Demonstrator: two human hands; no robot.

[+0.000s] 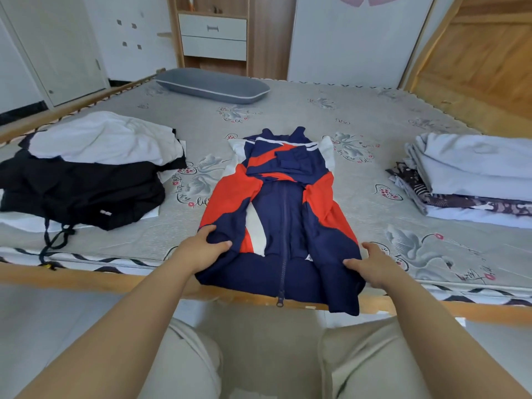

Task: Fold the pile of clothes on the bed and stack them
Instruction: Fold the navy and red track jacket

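A navy, red and white zip jacket (283, 208) lies lengthwise on the bed (359, 116), sleeves folded in over its front, its hem hanging over the near wooden edge. My left hand (201, 249) pinches the jacket's lower left edge, thumb on top. My right hand (374, 264) grips the lower right edge the same way. An unfolded pile of black and white clothes (86, 174) sits on the left of the bed. A stack of folded clothes (472, 180) rests on the right.
A grey pillow (213, 84) lies at the far side of the bed. The wooden bed rail (100, 279) runs along the near edge, against my legs. A wooden cabinet with drawers (213, 36) stands behind the bed.
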